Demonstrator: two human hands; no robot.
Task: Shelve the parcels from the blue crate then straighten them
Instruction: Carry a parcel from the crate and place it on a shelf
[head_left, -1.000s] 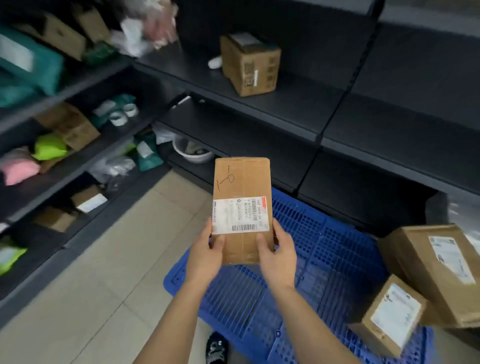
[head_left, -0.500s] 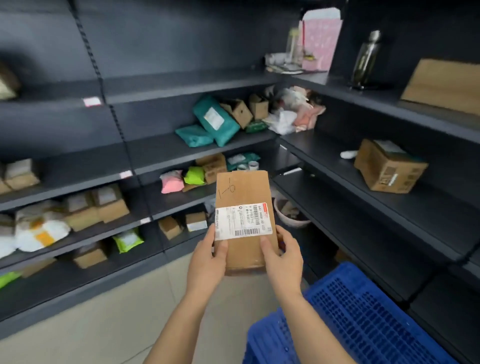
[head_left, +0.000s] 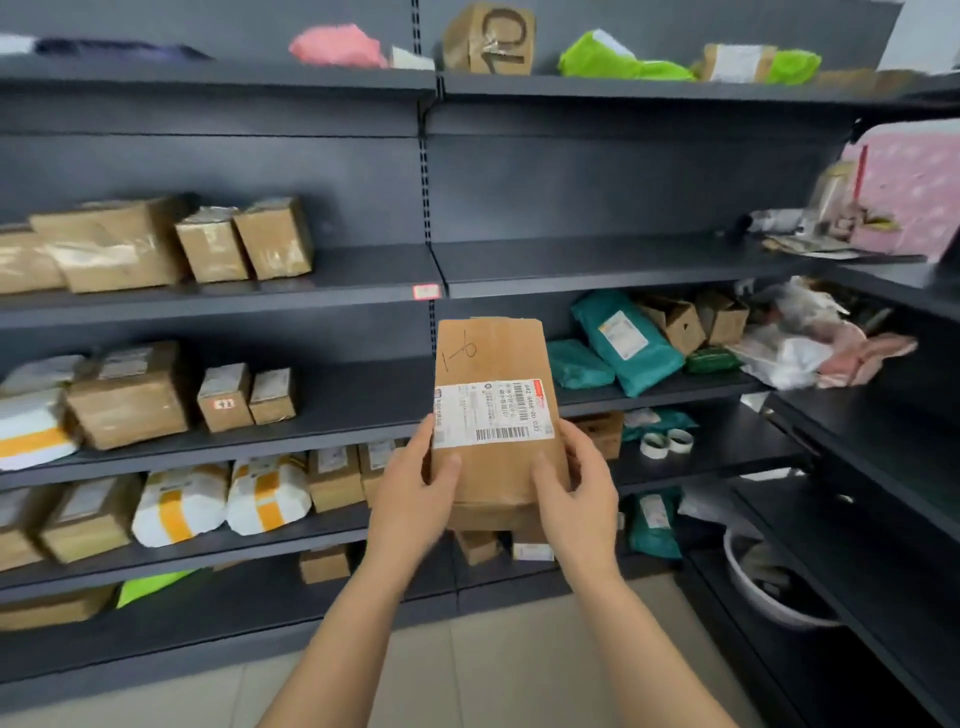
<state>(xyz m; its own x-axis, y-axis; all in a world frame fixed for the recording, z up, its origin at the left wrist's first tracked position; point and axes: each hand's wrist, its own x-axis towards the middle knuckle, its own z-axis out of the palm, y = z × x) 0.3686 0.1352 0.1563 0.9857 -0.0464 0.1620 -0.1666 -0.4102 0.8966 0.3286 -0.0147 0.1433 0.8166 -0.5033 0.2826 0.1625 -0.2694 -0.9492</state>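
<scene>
I hold a flat brown cardboard parcel (head_left: 493, 358) upright in front of me, its white shipping label facing me and a handwritten mark near its top. My left hand (head_left: 413, 501) grips its lower left edge and my right hand (head_left: 576, 499) grips its lower right edge. Behind it stands a dark shelf unit (head_left: 363, 270) with several shelves. The blue crate is out of view.
Brown boxes (head_left: 124, 400) and white-and-orange bags (head_left: 179, 501) fill the left shelves. Teal mailers (head_left: 623, 338) and small open boxes lie on the right middle shelf, tape rolls (head_left: 667, 441) below. A second dark shelf unit (head_left: 883, 457) runs along the right, with a white basin (head_left: 769, 608) low down.
My view has swung left from the blue crate and the right-hand shelves to face the stocked shelf wall. The parcel stays in both hands at the same height.
</scene>
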